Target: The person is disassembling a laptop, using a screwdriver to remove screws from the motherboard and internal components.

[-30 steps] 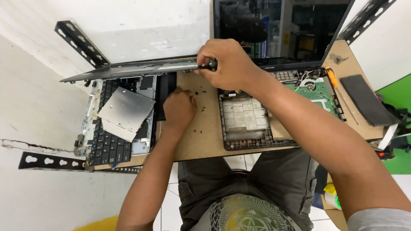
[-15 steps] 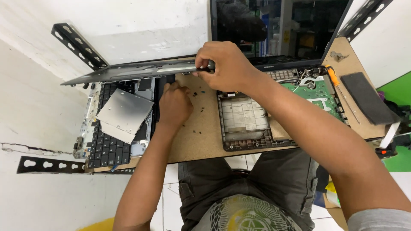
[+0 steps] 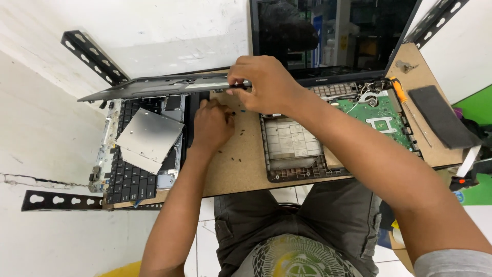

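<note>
The right hand (image 3: 264,84), at upper centre of the frame, is clamped on the near edge of the long dark palm-rest panel (image 3: 154,86), which runs from upper left toward the centre, just in front of the open laptop screen (image 3: 328,36). The left hand (image 3: 211,125) rests knuckles-down on the counter (image 3: 241,164) with its fingers curled together near several small loose screws (image 3: 233,134); whether it pinches one cannot be told. To do this step well, support the panel along its length, lift evenly without twisting, and keep the screws grouped away from the counter edge. At left lie a detached keyboard (image 3: 123,179) with a silver drive (image 3: 148,138) on it; at centre right sits the grey base frame (image 3: 294,149), with the green circuit board (image 3: 379,118) beyond. Compared with half a second earlier, both hands hold nearly the same posture; the panel appears unchanged, and the view has shifted only slightly.
</note>
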